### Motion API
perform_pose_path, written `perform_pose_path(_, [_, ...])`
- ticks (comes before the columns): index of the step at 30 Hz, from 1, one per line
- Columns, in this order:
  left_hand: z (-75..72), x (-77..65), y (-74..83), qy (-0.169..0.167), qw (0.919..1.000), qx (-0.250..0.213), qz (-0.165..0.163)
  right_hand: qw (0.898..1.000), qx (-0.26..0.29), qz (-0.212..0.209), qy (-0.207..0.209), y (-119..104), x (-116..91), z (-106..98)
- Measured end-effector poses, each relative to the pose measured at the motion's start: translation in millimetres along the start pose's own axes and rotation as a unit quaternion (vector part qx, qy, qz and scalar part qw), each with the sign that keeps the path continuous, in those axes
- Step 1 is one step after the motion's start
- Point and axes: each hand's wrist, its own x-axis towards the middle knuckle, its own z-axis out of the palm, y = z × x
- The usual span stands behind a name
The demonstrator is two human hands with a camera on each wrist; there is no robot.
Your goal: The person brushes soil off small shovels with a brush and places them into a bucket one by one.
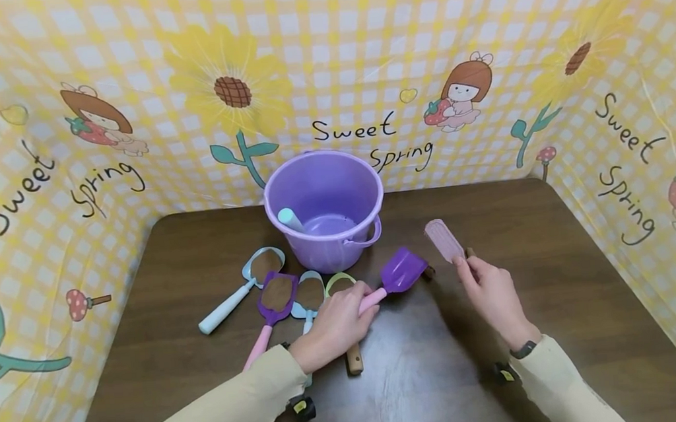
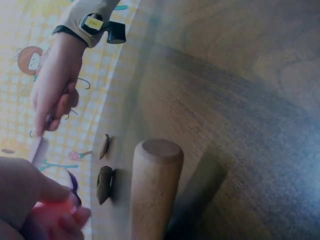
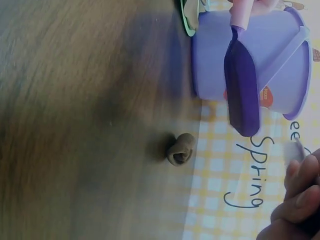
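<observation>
Fingers of your left hand (image 1: 336,325) are curled round the pink handle of a purple shovel (image 1: 403,271), which you hold clear of the table (image 1: 423,380), its blade towards your right. Those of your right hand (image 1: 495,296) pinch the lower end of a flat, pale pink strip (image 1: 444,241) that slants up and away; whether more of it lies inside your grip, you cannot tell.

Nearest you are your pale beige sleeves (image 1: 228,408), a small black camera (image 1: 303,408) at each wrist. Below your left hand a wooden handle (image 1: 354,361) lies on the table, and a green-rimmed scoop (image 1: 339,281) shows beyond your knuckles; your hand hides whether they join. Just left of that is a light blue scoop (image 1: 311,292), its handle passing under your left forearm. Next comes a purple scoop (image 1: 276,292) with a pink handle and brown in its middle, then another light blue one, the round scoop (image 1: 263,264), its handle pointing down to your left.

Two brown lumps (image 2: 104,185) lie on the table, near each other, as your left wrist view shows. Farther back stands an upright purple bucket (image 1: 330,257), its handle hanging on your right and a light blue rod (image 1: 289,219) leaning inside. Behind it hangs a yellow checked cloth (image 1: 326,59) lettered "Sweet Spring".
</observation>
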Motion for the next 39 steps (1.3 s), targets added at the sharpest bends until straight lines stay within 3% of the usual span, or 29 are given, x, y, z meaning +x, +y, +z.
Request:
perform_pose_path(3, [2.1, -0.4, -1.6, -0.003, 0.9999, -0.01, 0.013, 1.0, 0.005, -0.006, 0.004, -2.0, -1.5, -1.4])
perform_pose_path(7, [3.2, 1.2, -3.1, -0.027, 0.9964, -0.079, 0.016, 1.0, 0.019, -0.004, -0.014, -3.7, -2.1, -0.3])
perform_pose_path(20, [8.7, 4.9, -9.8, -0.091, 0.9737, -0.207, -0.029, 0.996, 0.059, -0.026, -0.067, -10.4, -6.8, 8.1])
perform_pose_path(25, [9.2, 5.3, -11.4, -0.093, 0.972, -0.214, -0.026, 0.991, 0.073, -0.01, -0.112, -14.1, -8.1, 10.4])
perform_pose_path(32, [6.9, 4.9, -8.9, -0.105, 0.9688, -0.223, -0.027, 0.974, 0.093, -0.007, -0.209, -20.2, -11.2, 13.8])
perform_pose_path(39, [7.7, 4.7, -9.0, -0.096, 0.975, -0.199, -0.023, 0.97, 0.092, -0.016, -0.226, -20.1, -9.2, 17.2])
